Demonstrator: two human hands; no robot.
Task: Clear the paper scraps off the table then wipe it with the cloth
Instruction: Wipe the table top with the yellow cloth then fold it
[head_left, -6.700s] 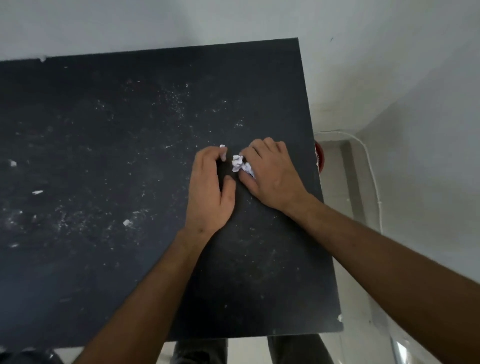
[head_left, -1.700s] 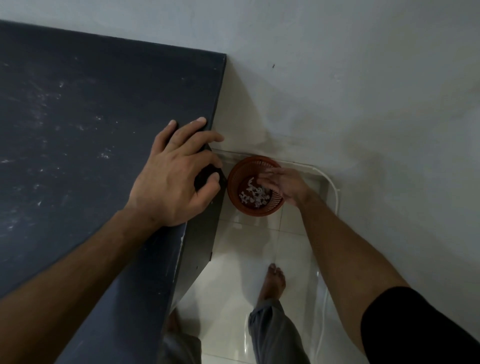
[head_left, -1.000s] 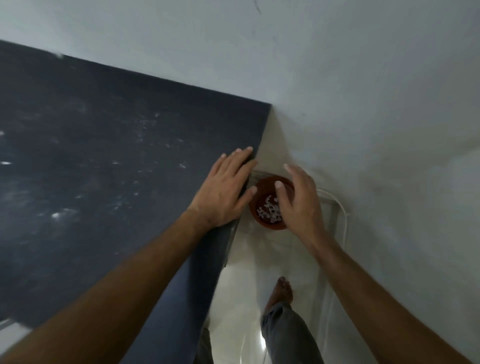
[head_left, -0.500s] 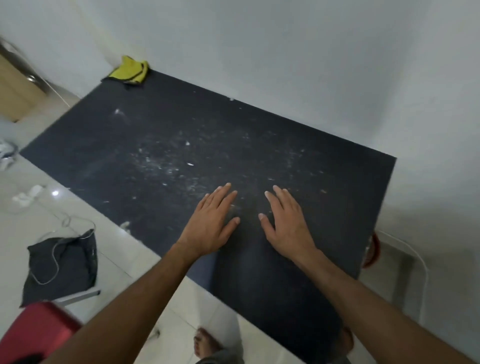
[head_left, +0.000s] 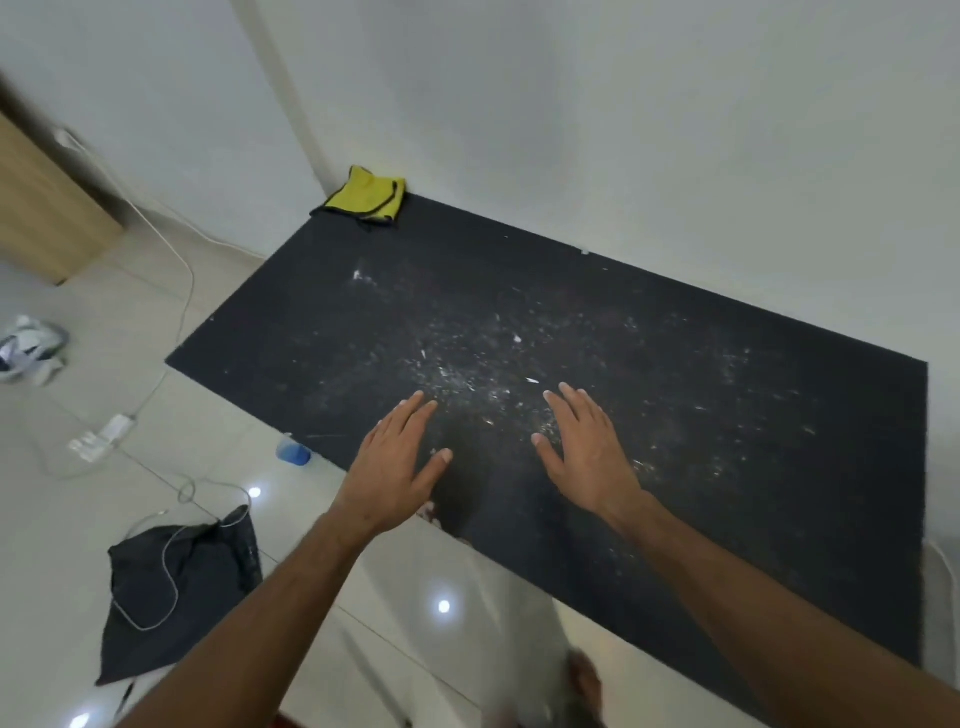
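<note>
The dusty black rectangular worktop lies flat and bare between both hands and the crumpled yellow cloth at its far left corner; white walls border its far edge.

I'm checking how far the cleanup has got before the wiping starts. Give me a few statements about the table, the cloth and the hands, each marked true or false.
1. The yellow cloth lies at the far corner of the table, by the wall. True.
2. The left hand grips the cloth. False: its fingers are straight and it holds nothing, well short of the cloth.
3. Small white paper scraps and specks still lie on the dark tabletop. True.
4. The right hand pinches a wad of paper. False: it is open and empty, fingers spread over the tabletop.
5. A dark garment with a white cable across it lies on the floor left of the table. True.
</note>
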